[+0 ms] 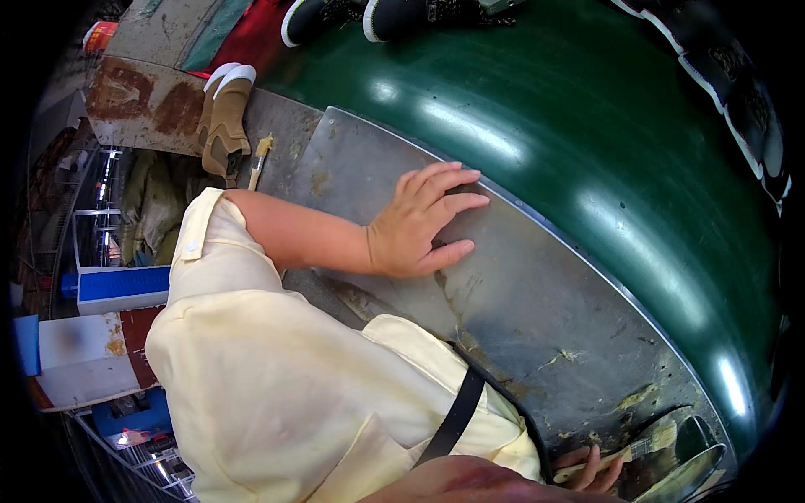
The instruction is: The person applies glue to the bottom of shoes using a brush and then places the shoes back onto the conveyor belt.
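My left hand (423,222) lies on the grey metal plate (369,159) with its fingers spread. Its fingertips reach the plate's edge along the green belt, and it holds nothing. Low on the right, my right hand (594,471) is closed round the pale handle of a flat brush (654,441). The bristles are at a metal container (700,471); whether they touch it I cannot tell. A second brush (262,156) with yellowed bristles lies at the left, beside a pair of tan shoes (228,116) with white soles.
A shiny green belt (537,109) curves past the plate. Black shoes (394,18) with white soles stand at its far side, and more black shoes (729,84) line the right. At the left are a rusty panel (138,96), a blue-topped box (126,287) and wire racks (96,214).
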Action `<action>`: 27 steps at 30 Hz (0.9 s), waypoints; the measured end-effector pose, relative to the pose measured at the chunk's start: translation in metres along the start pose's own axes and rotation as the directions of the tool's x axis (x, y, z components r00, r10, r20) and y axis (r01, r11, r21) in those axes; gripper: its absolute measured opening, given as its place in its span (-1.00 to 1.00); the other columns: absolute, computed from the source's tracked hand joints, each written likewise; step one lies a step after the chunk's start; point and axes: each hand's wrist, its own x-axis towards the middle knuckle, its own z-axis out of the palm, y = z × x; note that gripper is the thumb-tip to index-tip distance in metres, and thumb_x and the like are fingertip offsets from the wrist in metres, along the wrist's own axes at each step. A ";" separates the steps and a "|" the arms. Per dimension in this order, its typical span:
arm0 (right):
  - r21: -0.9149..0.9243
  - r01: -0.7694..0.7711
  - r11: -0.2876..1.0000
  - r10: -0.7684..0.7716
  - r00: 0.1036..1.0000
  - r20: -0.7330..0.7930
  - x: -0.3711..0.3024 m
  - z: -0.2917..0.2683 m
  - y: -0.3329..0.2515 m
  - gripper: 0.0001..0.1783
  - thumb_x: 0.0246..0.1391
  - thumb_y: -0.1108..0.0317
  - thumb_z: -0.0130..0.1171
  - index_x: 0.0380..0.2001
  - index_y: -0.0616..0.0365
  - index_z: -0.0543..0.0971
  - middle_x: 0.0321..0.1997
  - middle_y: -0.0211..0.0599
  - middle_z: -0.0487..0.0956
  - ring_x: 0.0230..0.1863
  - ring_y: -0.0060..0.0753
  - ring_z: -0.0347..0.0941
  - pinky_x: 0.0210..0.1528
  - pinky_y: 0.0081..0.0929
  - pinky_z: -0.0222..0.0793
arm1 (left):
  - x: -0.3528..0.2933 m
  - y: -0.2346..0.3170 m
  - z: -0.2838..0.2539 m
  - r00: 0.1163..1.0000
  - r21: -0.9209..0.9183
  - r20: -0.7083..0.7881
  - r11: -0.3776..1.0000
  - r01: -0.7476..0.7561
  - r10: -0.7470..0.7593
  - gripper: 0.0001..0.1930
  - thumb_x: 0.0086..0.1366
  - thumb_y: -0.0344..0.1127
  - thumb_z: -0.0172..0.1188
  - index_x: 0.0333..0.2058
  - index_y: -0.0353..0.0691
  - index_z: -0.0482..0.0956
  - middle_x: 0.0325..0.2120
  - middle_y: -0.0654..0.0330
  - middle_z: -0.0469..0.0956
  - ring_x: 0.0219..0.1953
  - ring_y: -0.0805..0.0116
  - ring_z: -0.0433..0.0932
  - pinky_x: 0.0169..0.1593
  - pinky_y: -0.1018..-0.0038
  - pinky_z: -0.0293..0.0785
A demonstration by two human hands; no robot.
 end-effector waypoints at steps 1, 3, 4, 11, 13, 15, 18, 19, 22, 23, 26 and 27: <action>-0.016 -0.035 0.999 0.036 0.999 0.026 -0.008 -0.004 -0.001 -0.78 -0.02 0.46 0.17 -0.23 0.04 0.57 0.06 0.23 0.37 0.03 0.13 0.43 -0.04 -0.16 0.45 | 0.000 0.001 0.000 1.000 0.004 -0.009 1.000 -0.011 0.011 -0.46 0.07 -0.16 0.22 0.05 -0.14 0.37 0.13 0.01 0.25 0.19 -0.04 0.18 0.18 0.16 0.07; -0.032 -0.093 0.995 0.096 0.991 0.097 -0.002 -0.012 -0.005 -0.76 -0.01 0.46 0.18 -0.21 0.05 0.55 0.07 0.22 0.37 0.05 0.14 0.41 -0.03 -0.16 0.44 | -0.001 0.002 0.000 1.000 0.029 -0.015 1.000 0.001 0.000 -0.46 0.08 -0.17 0.21 0.05 -0.14 0.37 0.13 0.01 0.25 0.19 -0.04 0.18 0.18 0.16 0.06; -0.032 -0.114 0.993 0.117 0.988 0.104 0.001 -0.014 -0.008 -0.76 -0.01 0.46 0.19 -0.20 0.06 0.55 0.07 0.22 0.37 0.06 0.15 0.40 -0.02 -0.14 0.44 | -0.001 0.002 0.001 1.000 0.039 -0.014 0.999 0.007 -0.007 -0.47 0.08 -0.17 0.21 0.05 -0.14 0.37 0.13 0.01 0.25 0.19 -0.04 0.18 0.19 0.16 0.06; 0.139 -0.185 0.973 0.196 0.978 -0.070 0.035 0.002 -0.029 -0.79 0.01 0.29 0.22 -0.28 0.12 0.55 0.05 0.09 0.35 0.03 0.03 0.38 0.07 -0.09 0.36 | 0.003 -0.002 0.005 0.999 0.053 -0.016 0.998 -0.033 0.034 -0.48 0.10 -0.15 0.20 0.06 -0.11 0.37 0.13 0.02 0.24 0.18 -0.03 0.17 0.18 0.16 0.07; 0.131 -0.203 0.970 0.208 0.978 -0.023 0.038 0.002 -0.030 -0.81 0.01 0.32 0.21 -0.29 0.11 0.55 0.04 0.10 0.35 0.00 0.03 0.40 0.03 -0.12 0.39 | 0.004 -0.002 0.005 0.999 0.058 -0.019 0.998 -0.038 0.039 -0.48 0.10 -0.14 0.20 0.06 -0.09 0.36 0.12 0.03 0.24 0.18 -0.02 0.16 0.17 0.16 0.08; 0.117 -0.196 0.974 0.192 0.980 0.046 0.041 -0.001 -0.030 -0.82 0.01 0.34 0.20 -0.29 0.10 0.55 0.03 0.10 0.36 -0.02 0.03 0.41 -0.01 -0.15 0.41 | 0.001 -0.003 0.006 0.999 0.059 -0.020 0.998 -0.030 0.031 -0.48 0.09 -0.15 0.21 0.05 -0.08 0.37 0.12 0.03 0.24 0.18 -0.02 0.17 0.17 0.16 0.08; 0.092 -0.155 0.984 0.139 0.978 0.155 0.044 -0.005 -0.023 -0.83 0.00 0.36 0.20 -0.29 0.10 0.55 0.03 0.10 0.36 -0.04 0.04 0.42 -0.05 -0.19 0.44 | 0.001 -0.002 0.006 0.999 0.064 -0.029 0.997 -0.037 0.039 -0.48 0.08 -0.16 0.22 0.05 -0.08 0.38 0.12 0.04 0.24 0.17 -0.02 0.18 0.17 0.17 0.09; 0.092 -0.151 0.984 0.134 0.977 0.166 0.043 -0.005 -0.022 -0.83 -0.01 0.36 0.20 -0.29 0.10 0.55 0.04 0.10 0.36 -0.05 0.04 0.42 -0.06 -0.19 0.44 | 0.000 -0.003 0.006 0.999 0.059 -0.031 0.998 -0.037 0.039 -0.48 0.08 -0.16 0.23 0.05 -0.08 0.38 0.12 0.04 0.25 0.17 -0.02 0.18 0.17 0.17 0.09; 0.098 -0.153 0.983 0.135 0.976 0.169 0.040 -0.006 -0.022 -0.83 -0.01 0.37 0.21 -0.30 0.10 0.55 0.04 0.10 0.36 -0.05 0.04 0.42 -0.07 -0.20 0.44 | 0.002 -0.004 0.007 0.998 0.051 -0.031 0.998 -0.048 0.049 -0.48 0.07 -0.17 0.24 0.04 -0.07 0.40 0.11 0.04 0.26 0.16 -0.02 0.19 0.16 0.18 0.10; 0.103 -0.154 0.983 0.135 0.976 0.170 0.040 -0.005 -0.021 -0.83 -0.02 0.37 0.21 -0.30 0.10 0.55 0.04 0.10 0.36 -0.05 0.05 0.42 -0.07 -0.20 0.45 | 0.001 -0.004 0.007 0.998 0.049 -0.030 0.998 -0.047 0.048 -0.48 0.06 -0.17 0.24 0.04 -0.07 0.40 0.11 0.04 0.26 0.16 -0.02 0.19 0.16 0.19 0.10; 0.113 -0.140 0.984 0.119 0.977 0.177 0.041 -0.005 -0.020 -0.83 -0.02 0.37 0.21 -0.30 0.10 0.55 0.04 0.10 0.36 -0.05 0.05 0.43 -0.08 -0.21 0.45 | 0.001 -0.005 0.006 0.999 0.047 -0.031 0.998 -0.043 0.044 -0.48 0.06 -0.17 0.24 0.04 -0.06 0.40 0.11 0.05 0.26 0.16 -0.01 0.20 0.16 0.19 0.11; 0.108 -0.142 0.984 0.121 0.976 0.182 0.040 -0.004 -0.020 -0.83 -0.03 0.38 0.22 -0.30 0.10 0.55 0.04 0.10 0.36 -0.05 0.05 0.43 -0.09 -0.21 0.45 | 0.002 -0.004 0.006 0.998 0.047 -0.032 0.998 -0.047 0.049 -0.48 0.06 -0.17 0.24 0.04 -0.06 0.40 0.11 0.05 0.26 0.16 -0.01 0.20 0.16 0.19 0.11</action>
